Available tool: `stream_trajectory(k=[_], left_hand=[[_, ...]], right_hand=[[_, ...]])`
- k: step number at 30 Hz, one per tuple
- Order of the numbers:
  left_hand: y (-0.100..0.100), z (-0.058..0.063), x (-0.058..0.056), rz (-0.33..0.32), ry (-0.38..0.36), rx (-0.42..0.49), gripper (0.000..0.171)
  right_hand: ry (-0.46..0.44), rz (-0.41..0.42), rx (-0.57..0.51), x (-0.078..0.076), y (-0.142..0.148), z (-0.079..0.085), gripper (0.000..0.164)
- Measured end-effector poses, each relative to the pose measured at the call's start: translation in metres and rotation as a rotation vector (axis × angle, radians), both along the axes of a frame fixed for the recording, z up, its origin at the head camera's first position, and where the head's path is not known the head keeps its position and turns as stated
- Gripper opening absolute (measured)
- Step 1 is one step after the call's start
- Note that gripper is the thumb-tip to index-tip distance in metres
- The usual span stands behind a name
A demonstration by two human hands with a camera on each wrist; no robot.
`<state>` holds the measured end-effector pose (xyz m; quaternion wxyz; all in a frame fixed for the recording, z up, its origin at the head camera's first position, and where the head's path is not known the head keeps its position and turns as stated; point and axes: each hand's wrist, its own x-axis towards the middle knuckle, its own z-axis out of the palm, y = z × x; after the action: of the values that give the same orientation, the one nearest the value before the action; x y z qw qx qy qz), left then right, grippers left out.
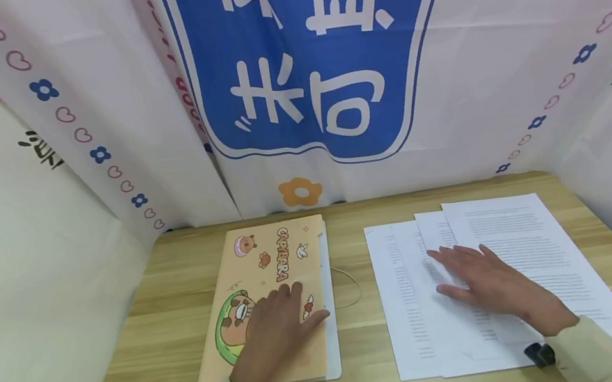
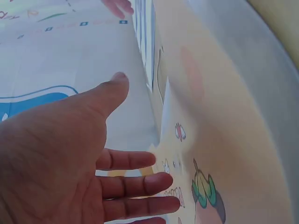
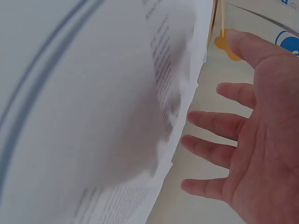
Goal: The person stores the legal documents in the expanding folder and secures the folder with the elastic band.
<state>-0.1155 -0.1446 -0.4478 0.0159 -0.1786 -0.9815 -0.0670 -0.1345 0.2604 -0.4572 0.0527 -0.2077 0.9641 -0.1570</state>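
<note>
A tan document folder (image 1: 258, 265) with capybara cartoons lies on the left of the table, a pale inner edge showing along its right side. My left hand (image 1: 277, 327) is over its lower middle, fingers straight; in the left wrist view the fingertips (image 2: 170, 204) come close to the cover, and contact is hard to tell. To the right, several printed white sheets (image 1: 515, 234) lie overlapped and fanned out. Above them is my right hand (image 1: 483, 284), fingers extended and spread. In the right wrist view a gap shows between most of its fingers (image 3: 210, 123) and the paper.
A thin loop of string (image 1: 358, 287) sticks out from the folder's right side onto the wooden table (image 1: 357, 339). Behind the table hangs a printed white curtain (image 1: 479, 97) with a blue sign, and white cloth (image 1: 20, 267) closes in the sides.
</note>
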Motion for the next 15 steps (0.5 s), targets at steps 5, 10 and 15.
stream_trajectory(k=[5,10,15], left_hand=[[0.006,0.001,0.008,-0.023,-0.013,-0.003,0.055],[0.013,-0.002,0.013,-0.001,-0.04,-0.056,0.055],[0.016,-0.004,0.015,-0.006,-0.053,-0.063,0.055]], right_hand=[[0.024,-0.003,0.018,0.0,0.008,0.002,0.073],[0.063,-0.004,0.05,-0.002,0.018,0.003,0.071],[0.055,-0.053,0.088,-0.005,0.032,0.001,0.07]])
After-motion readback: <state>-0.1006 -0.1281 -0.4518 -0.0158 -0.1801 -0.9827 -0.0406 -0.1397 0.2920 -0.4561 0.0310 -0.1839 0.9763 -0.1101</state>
